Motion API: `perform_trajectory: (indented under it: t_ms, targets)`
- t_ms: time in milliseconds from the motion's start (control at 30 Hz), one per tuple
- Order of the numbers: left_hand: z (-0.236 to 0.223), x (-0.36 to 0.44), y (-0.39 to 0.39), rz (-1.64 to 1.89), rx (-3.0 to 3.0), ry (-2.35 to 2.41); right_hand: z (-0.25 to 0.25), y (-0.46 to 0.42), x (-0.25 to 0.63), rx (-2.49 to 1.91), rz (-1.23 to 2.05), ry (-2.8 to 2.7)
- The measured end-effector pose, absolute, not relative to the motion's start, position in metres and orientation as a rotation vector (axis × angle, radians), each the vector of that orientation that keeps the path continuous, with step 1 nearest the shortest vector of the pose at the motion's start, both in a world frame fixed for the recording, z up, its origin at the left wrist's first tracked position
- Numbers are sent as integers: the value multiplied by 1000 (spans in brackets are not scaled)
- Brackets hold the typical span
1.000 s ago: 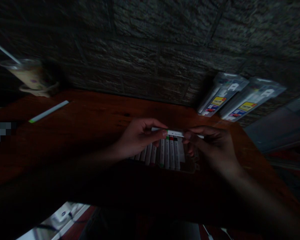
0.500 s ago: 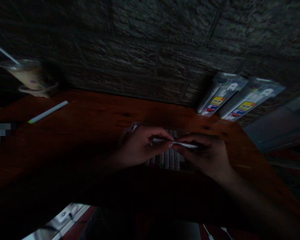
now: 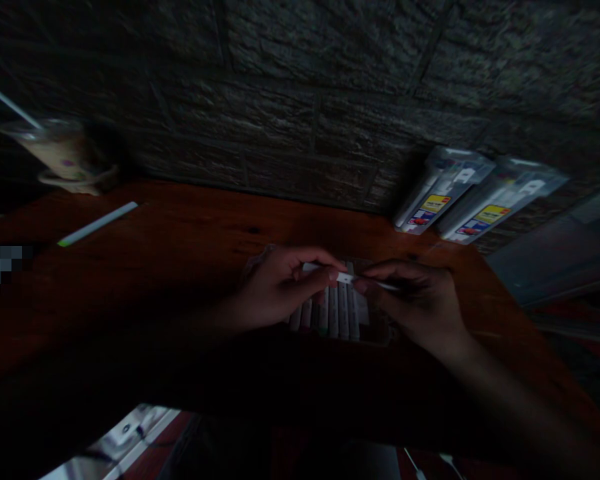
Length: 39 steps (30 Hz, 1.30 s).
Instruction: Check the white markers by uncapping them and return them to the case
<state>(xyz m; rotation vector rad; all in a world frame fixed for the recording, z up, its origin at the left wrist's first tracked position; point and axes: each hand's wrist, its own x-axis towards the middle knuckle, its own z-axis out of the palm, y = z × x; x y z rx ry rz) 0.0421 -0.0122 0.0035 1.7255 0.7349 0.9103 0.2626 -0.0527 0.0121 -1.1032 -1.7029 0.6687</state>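
Note:
A slim white marker (image 3: pixel 347 278) lies level between my hands. Thumb and fingers of my left hand (image 3: pixel 285 287) pinch its left part, while my right hand (image 3: pixel 420 300) grips the right part. Below them, a clear plastic case (image 3: pixel 380 333) rests on the wooden table with several white markers (image 3: pixel 334 313) in a row; one shows a green end. My left hand covers the case's left side. Farther left lies a single white marker with a lime-green tip (image 3: pixel 100 223), apart from both hands.
Two clear marker cases (image 3: pixel 423 203) with yellow labels stand against the stone wall (image 3: pixel 290 120) at the right. A cup with a straw (image 3: pixel 55 150) sits in a holder at the back left of the wooden table (image 3: pixel 195 220). The scene is dim.
My hands have moved slightly apart along the marker, and more of its white middle shows between the fingertips. Both hands keep their hold.

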Motion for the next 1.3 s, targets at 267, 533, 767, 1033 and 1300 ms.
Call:
perform_trajectory:
  t_ms: [267,533,767,1033,1300]
  targets:
    - [-2,41,5,1057,1365,577,16,-51,266,-1109,912,-1508]
    - [1,41,6,1120,1164,546,13,-54,271,-957,1358,-1327]
    - [4,41,8,1162,1157,593,15,-54,271,-941,1509,-1341]
    - [-2,41,14,1225,1285,628,16,-51,268,-1056,1457,-1327]
    - [-4,39,15,1259,1380,710,13,-48,267,-1140,1293,-1291]
